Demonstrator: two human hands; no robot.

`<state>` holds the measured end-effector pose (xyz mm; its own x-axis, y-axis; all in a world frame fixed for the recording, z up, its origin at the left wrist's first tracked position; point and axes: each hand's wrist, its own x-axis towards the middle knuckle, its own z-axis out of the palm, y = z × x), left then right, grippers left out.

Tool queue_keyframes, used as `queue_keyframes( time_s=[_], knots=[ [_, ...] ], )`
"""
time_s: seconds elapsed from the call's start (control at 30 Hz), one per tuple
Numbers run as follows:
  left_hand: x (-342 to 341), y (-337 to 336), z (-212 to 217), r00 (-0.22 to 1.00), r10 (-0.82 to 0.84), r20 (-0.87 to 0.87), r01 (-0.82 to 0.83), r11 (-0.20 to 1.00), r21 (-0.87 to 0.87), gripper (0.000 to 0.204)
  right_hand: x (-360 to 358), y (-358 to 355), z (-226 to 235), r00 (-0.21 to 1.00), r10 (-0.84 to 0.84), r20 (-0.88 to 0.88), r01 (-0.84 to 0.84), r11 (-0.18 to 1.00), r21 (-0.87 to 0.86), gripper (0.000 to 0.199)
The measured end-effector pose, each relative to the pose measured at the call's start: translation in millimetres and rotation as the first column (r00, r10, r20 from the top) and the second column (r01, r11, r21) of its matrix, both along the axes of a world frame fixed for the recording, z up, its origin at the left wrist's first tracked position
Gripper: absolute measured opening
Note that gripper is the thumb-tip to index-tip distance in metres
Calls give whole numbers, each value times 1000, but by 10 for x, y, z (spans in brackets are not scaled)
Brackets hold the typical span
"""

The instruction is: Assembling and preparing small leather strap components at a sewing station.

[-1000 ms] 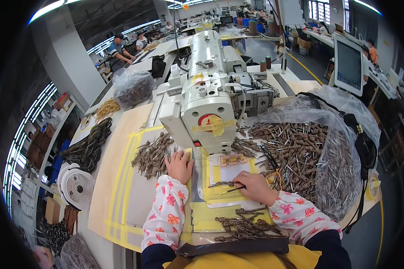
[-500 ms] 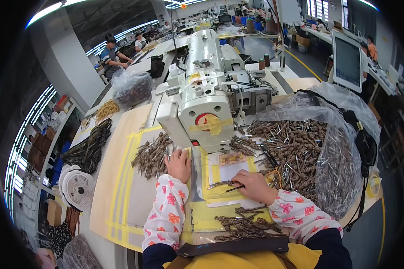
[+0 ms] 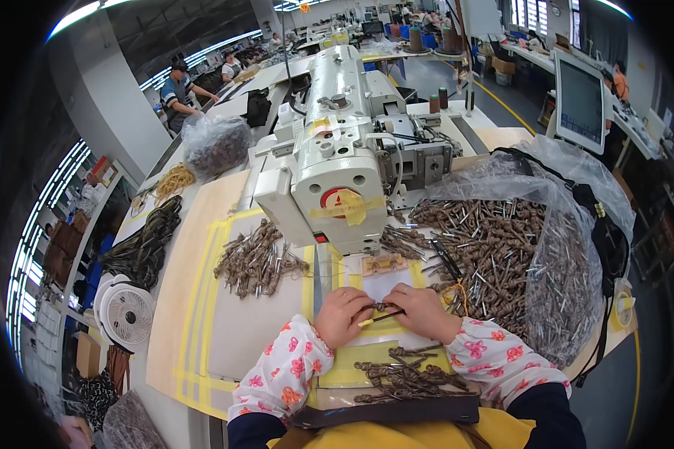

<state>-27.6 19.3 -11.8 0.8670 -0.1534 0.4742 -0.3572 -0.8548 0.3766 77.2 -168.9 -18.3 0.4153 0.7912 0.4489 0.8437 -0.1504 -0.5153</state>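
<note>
While the left hand (image 3: 342, 314) had lain flat and spread beside the machine a second earlier, it was now drawn in toward the right hand (image 3: 422, 313), fingers curled and pinching one end of a small brown cord piece (image 3: 382, 307) on the pale plate just in front of the needle area. The right hand had also shifted: earlier it held its thin dark tool (image 3: 386, 317) alone over the paper, and now it was closed around that tool with the tip laid against the same cord piece, so both hands met at one spot. Whether the fingers fully gripped the cord or only pressed it down could not be told. That coming together suggested, as a judgement, that a single piece was being set or adjusted under the head of the white sewing machine (image 3: 337, 165), which stood unchanged just beyond the hands.

Nearer the body, a small heap of brown cord pieces (image 3: 404, 378) lay on yellow sheets, in the same place as before. To the left sat a loose pile of similar pieces (image 3: 258, 258) on the taped tabletop (image 3: 195, 299). To the right, a large clear plastic bag (image 3: 569, 284) stayed open, full of the same pieces. A small white fan (image 3: 126, 314) rested at the table's left edge, and a monitor (image 3: 580, 101) stood far right.
</note>
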Motion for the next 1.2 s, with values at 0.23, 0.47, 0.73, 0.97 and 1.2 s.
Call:
queue_keyframes(
  time_s=[0.23,0.47,0.73,0.97,1.2],
  knots=[
    [-10,31,-48,999,-40,-6,38,990,-134,22,5,82,-30,1000,25,19,-25,1000,-13,13],
    [-29,-96,-201,993,101,-55,-111,965,-236,13,-77,58,44,999,29,-34,-29,999,13,17],
    [-24,-139,-271,993,116,-18,-117,966,-232,12,-19,89,-10,992,105,-69,-103,994,34,18],
    [-98,-122,-101,979,119,-166,-167,935,-313,12,-105,95,123,996,71,-53,-67,995,72,28],
    [-55,-106,-31,964,77,-254,-198,848,-492,15,-56,99,66,1000,6,-11,-5,999,40,28]
  ],
)
